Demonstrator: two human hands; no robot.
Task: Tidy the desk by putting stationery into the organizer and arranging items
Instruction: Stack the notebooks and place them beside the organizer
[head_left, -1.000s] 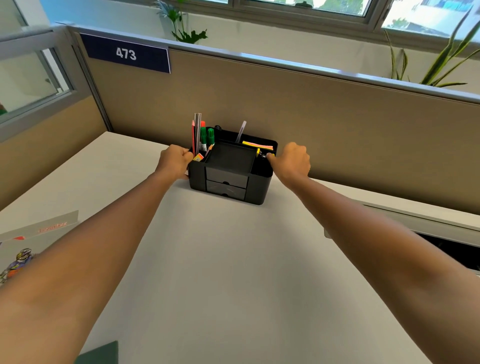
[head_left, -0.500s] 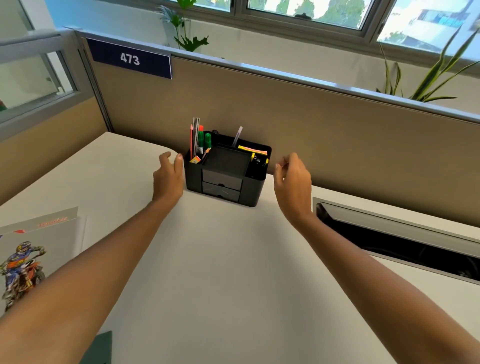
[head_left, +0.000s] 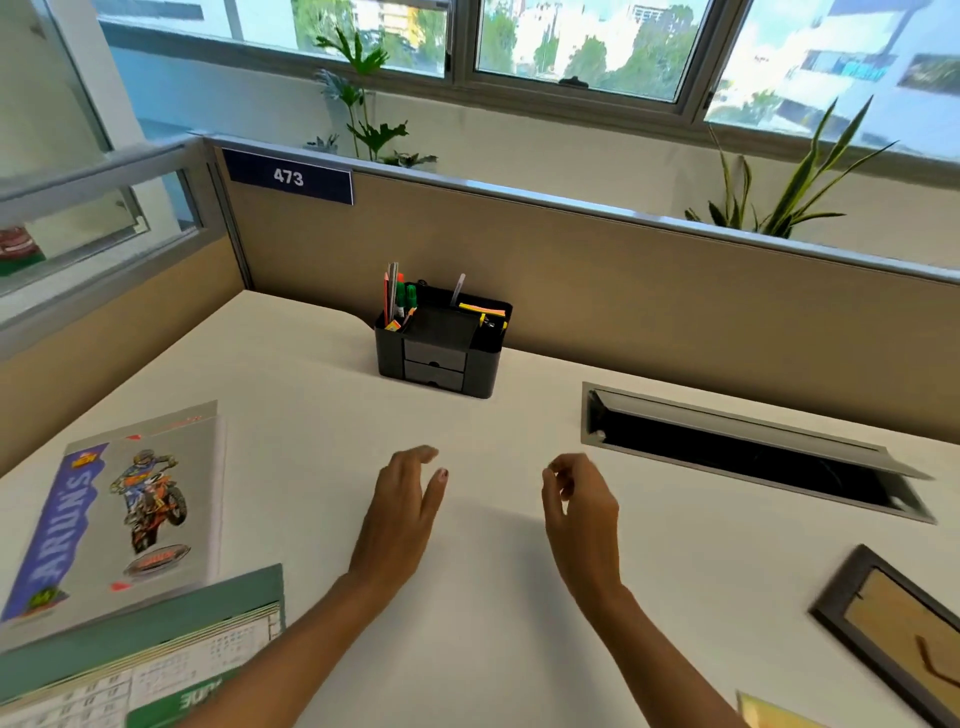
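A black desk organizer (head_left: 439, 358) with two small drawers stands at the back of the white desk against the partition. Pens, markers and a ruler (head_left: 397, 297) stick up from its left compartment, and yellow sticky notes (head_left: 482, 310) lie in its right one. My left hand (head_left: 402, 512) hovers over the middle of the desk with fingers straight, holding nothing. My right hand (head_left: 579, 512) is beside it, fingers loosely curled, also holding nothing. Both hands are well short of the organizer.
A notebook with a motorbike cover (head_left: 122, 512) lies at the left, a green desk calendar (head_left: 156, 654) in front of it. An open cable hatch (head_left: 748, 452) cuts the desk at the right. A dark picture frame (head_left: 893, 631) lies at the near right.
Both hands let go of the organizer and drew back toward me. The view pulled back, bringing the notebook, calendar and frame into sight.
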